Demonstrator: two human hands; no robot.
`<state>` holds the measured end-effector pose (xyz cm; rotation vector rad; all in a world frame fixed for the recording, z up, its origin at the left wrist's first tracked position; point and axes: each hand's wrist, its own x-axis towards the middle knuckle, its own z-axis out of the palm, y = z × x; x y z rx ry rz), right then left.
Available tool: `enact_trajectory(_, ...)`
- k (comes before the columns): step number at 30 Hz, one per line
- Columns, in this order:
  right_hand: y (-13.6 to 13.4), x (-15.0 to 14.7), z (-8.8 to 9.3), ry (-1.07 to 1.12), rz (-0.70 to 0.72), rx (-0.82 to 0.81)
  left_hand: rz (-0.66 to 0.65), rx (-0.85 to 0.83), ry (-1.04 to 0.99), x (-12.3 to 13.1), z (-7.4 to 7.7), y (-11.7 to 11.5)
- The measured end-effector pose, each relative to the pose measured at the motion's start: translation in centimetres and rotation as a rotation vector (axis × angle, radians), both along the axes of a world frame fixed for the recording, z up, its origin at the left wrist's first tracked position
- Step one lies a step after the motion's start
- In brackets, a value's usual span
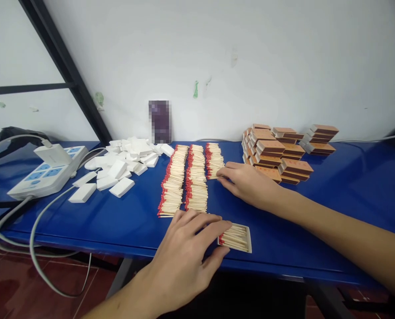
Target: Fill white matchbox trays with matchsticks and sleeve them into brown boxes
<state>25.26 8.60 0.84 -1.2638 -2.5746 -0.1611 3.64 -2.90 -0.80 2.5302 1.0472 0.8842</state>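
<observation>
Near the table's front edge, my left hand (192, 250) grips the left end of a small white tray (249, 241) between thumb and fingers. Red-tipped matches (235, 236) lie inside that tray. My right hand (247, 181) has its fingertips pinched at the lower right of the shortest match row (214, 157); whether a match is between them is too small to tell. Two longer rows of matches, a left one (174, 181) and a middle one (196, 177), lie beside it, red heads to the left.
White small boxes (121, 187) are heaped at the left. Brown matchboxes (267, 148) are stacked at the back right, with a smaller stack (322, 135) beyond. A power strip (48, 175) with cables sits far left. A pixelated dark object (160, 122) leans on the wall.
</observation>
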Motion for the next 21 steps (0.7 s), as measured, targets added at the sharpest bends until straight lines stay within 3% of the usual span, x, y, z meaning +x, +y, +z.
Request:
enact_trajectory(11,1.0,0.3,-0.9,0.135,0.045,-0.075,-0.009,0.052,-0.019,0.0,-0.3,0.2)
enact_trajectory(21,-0.1,0.5,-0.1,0.255,-0.005,-0.175,-0.007,0.065,-0.018,0.0,-0.3,0.2)
